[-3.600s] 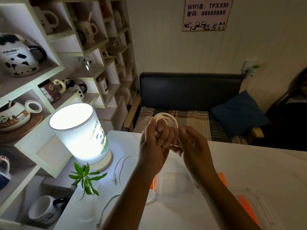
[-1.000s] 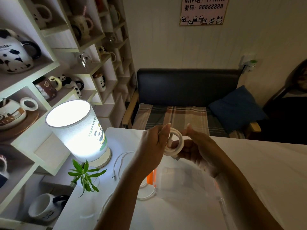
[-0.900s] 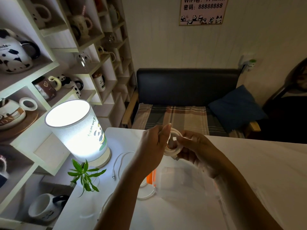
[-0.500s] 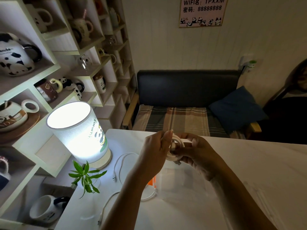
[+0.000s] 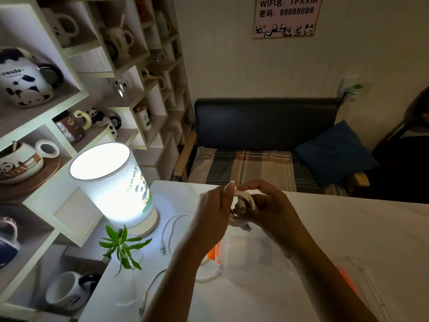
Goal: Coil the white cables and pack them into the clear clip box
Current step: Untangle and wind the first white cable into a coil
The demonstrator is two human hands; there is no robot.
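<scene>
A small coil of white cable (image 5: pixel 243 198) is pinched between both hands above the white table (image 5: pixel 359 228). My left hand (image 5: pixel 214 210) grips its left side and my right hand (image 5: pixel 267 205) wraps around its right side. A plug end (image 5: pixel 246 227) hangs below the coil. The clear clip box (image 5: pixel 246 259) with orange clips sits on the table right under my hands, open. Its clear lid (image 5: pixel 362 275) lies at the right. Loose white cables (image 5: pixel 171 226) trail over the table on the left, one (image 5: pixel 209 276) curling beside the box.
A lit table lamp (image 5: pixel 111 182) and a small green plant (image 5: pixel 123 246) stand at the table's left corner. Shelves of panda mugs (image 5: pixel 23 77) fill the left wall. A dark sofa (image 5: pixel 264 126) with a blue cushion stands beyond the table's far edge.
The coil has shrunk into a tighter loop and come lower toward the box. My right hand has closed further around it.
</scene>
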